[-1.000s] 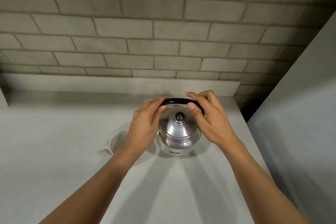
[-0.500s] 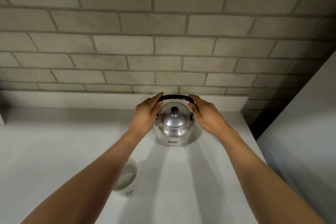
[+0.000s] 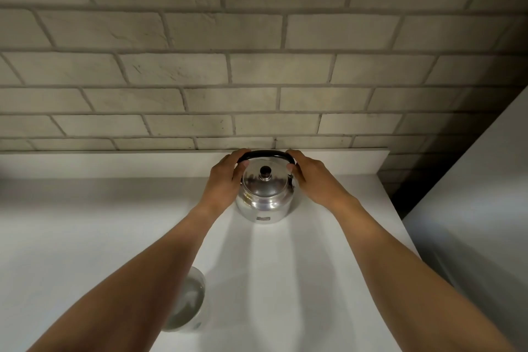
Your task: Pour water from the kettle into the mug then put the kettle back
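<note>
Kettle (image 3: 264,197) is sitting upright on the white counter (image 3: 85,237) in the head view, lid on w/ its dark knob (image 3: 265,171) showing, black handle (image 3: 264,154) arching over the far side. It's standing close to the low white ledge (image 3: 114,163) that's running along the brick wall (image 3: 257,66) just behind the kettle.

Left hand (image 3: 224,180) is pressing against the kettle's left side, fingers curled round the left end of the handle, thumb lying on the lid edge. Right hand (image 3: 310,177) is doing the same on the kettle's right: fingers wrapping the right end of the handle, thumb tip touching the lid rim. So both hands are closed on the kettle, one per side; can't tell how firmly they're gripping.

Mug (image 3: 190,306) is standing well apart from the kettle, nearer the camera and to the kettle's left, partly hidden under the left forearm. Water is showing inside it.

Grey panel (image 3: 471,208) is rising to the right of the kettle, beyond the counter edge.
</note>
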The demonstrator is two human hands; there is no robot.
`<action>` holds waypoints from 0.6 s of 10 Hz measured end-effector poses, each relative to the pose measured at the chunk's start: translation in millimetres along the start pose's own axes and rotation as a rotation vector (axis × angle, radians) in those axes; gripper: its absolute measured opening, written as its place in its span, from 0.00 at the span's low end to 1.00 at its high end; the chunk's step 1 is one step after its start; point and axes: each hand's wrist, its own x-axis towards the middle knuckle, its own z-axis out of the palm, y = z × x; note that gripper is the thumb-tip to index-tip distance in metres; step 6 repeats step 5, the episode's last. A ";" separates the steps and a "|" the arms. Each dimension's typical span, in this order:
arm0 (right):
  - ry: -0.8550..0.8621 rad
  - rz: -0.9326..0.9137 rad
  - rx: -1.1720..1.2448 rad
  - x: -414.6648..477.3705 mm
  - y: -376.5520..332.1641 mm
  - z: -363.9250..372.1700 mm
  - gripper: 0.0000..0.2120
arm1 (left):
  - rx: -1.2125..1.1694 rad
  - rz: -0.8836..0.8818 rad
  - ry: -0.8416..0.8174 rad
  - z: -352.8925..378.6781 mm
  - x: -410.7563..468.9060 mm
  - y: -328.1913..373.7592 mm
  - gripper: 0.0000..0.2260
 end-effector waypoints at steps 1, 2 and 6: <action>-0.024 0.004 -0.003 3.4 1.2 1.1 0.19 | -0.015 -0.020 0.001 2.9 2.7 -4.4 0.13; -0.041 0.040 0.016 4.2 1.0 4.2 0.22 | -0.005 -0.009 -0.004 5.7 4.5 -9.5 0.12; 0.054 0.132 0.011 -15.9 -14.6 -1.1 0.36 | 0.147 0.010 -0.058 -6.5 2.1 6.8 0.26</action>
